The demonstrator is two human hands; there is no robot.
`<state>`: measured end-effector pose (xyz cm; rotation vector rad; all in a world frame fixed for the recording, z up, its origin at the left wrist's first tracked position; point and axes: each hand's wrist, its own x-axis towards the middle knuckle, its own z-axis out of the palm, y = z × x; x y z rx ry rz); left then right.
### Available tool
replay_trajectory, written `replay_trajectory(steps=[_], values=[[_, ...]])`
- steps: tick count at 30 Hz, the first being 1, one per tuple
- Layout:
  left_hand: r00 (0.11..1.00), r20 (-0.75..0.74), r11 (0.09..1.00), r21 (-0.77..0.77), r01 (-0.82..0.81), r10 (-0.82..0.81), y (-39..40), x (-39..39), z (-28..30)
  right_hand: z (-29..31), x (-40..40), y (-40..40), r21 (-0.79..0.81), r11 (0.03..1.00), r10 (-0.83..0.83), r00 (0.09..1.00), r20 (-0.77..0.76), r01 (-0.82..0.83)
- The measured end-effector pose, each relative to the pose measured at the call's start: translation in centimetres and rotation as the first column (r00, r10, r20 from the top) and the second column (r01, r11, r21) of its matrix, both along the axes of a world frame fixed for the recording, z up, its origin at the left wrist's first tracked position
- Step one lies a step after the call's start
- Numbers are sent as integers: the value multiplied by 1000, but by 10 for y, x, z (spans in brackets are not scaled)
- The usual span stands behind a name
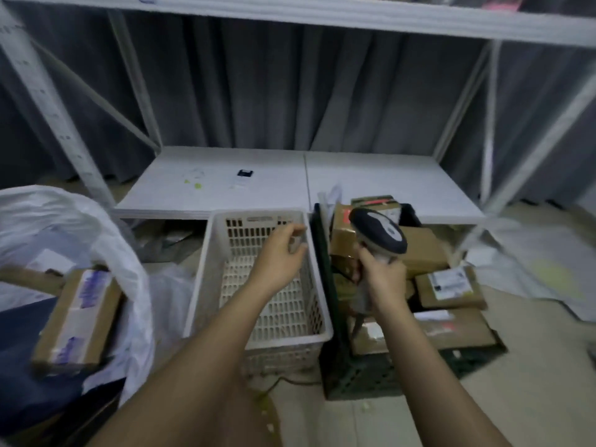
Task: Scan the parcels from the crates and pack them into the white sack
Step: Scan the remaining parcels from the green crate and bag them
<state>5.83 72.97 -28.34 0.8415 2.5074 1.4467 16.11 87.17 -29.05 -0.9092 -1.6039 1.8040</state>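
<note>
Right hand (pixel 382 279) is wrapped around the handle of the barcode scanner (pixel 379 230), holding it above the dark green crate (pixel 361 375) piled with cardboard parcels (pixel 451 287), while the left hand (pixel 280 253) reaches empty, fingers loosely curled, over the bare white crate (pixel 206 285). These taped boxes look stiff and fairly light, so gripping one across its short edges should hold. One parcel already lies in the white sack (pixel 129 253) at left.

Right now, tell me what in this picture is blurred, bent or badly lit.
Head view: dim, flat light with no hard shadows; wide-angle bending tilts the shelf posts; motion blur smears the cardboard parcel in the white sack and the label on another parcel; the scanner in the right hand is soft; the left hand is slightly sharper.
</note>
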Motion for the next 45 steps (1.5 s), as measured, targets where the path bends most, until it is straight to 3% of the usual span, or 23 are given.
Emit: replay_trajectory(steps=[3, 9, 13, 16, 21, 23, 25, 27, 30, 34, 37, 41, 45], values=[[987, 130, 987, -116, 111, -96, 39, 25, -37, -39, 40, 31, -49, 996, -71, 987, 143, 79], [937, 267, 921, -257, 293, -224, 78, 74, -110, -87, 86, 64, -66, 989, -116, 973, 201, 131], [922, 200, 771, -506, 386, -331, 93, 89, -138, -98, 92, 69, -64, 995, -56, 968, 247, 74], [933, 61, 704, -640, 308, -354, 100, 90, -149, -100, 89, 72, -142, 989, -10, 978, 206, 40], [942, 184, 850, -407, 334, -282, 91, 56, -126, -98, 92, 85, -209, 969, -103, 986, 130, 129], [949, 267, 957, -188, 223, -169, 77, 34, -107, -92, 90, 88, -196, 974, -87, 989, 118, 109], [931, 365, 1000, -15, 22, -15, 62, 15, -85, -82, 80, 84, -215, 974, -49, 993, 103, 71], [898, 431, 990, 59, -126, 89, 44, -4, -67, -71, 62, 75, -218, 974, -35, 994, 103, 57], [856, 504, 963, 151, -224, 120, 10, -24, -41, -46, 24, 51, -145, 988, -37, 998, 58, 45], [872, 461, 921, 245, -303, 165, -47, -34, -1, 0, -34, 6, -121, 986, 112, 994, -15, -113], [891, 426, 932, 234, -277, 158, -97, -38, 24, 35, -72, -34, -100, 966, 228, 968, -105, -239], [903, 383, 943, 180, -279, 194, -158, -39, 56, 77, -111, -85, 59, 923, 385, 908, -166, -381], [820, 371, 807, 242, -538, 436, -222, -50, 80, 105, -135, -151, 186, 826, 559, 813, -161, -531]])
